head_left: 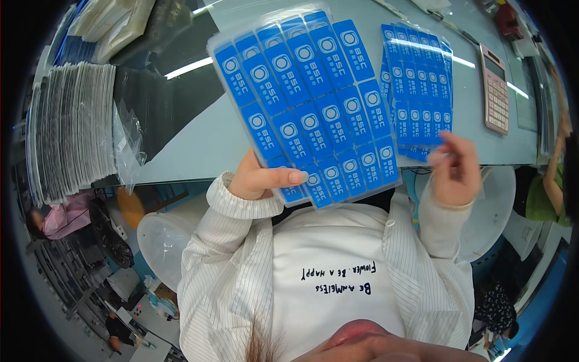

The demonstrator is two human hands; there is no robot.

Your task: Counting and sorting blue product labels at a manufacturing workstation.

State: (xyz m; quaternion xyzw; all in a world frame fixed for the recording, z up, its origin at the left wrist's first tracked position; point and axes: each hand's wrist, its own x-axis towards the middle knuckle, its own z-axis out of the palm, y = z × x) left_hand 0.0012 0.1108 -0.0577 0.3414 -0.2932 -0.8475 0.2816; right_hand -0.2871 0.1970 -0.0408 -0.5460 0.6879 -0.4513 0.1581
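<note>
My left hand [265, 177] grips several fanned-out sheets of blue labels [330, 113] by their lower left edge, with the thumb lying on top. Each sheet carries rows of blue rectangles with a white ring and white print on a clear backing. The sheets are tilted over the table's near edge, in front of my chest. My right hand [456, 169] is raised to the right of them, apart from the held sheets, its fingers bent and smeared by motion. Just beyond its fingertips lies a pile of similar blue label sheets [419, 84]; whether they touch cannot be seen.
A pink calculator [494, 90] lies on the glass-topped table [193, 142] at the right. On the left stands a tall stack of thin grey-white sheets [78, 133], beside crumpled clear plastic film [128, 142]. White round tubs [166, 241] flank me below the edge. Other people are further off.
</note>
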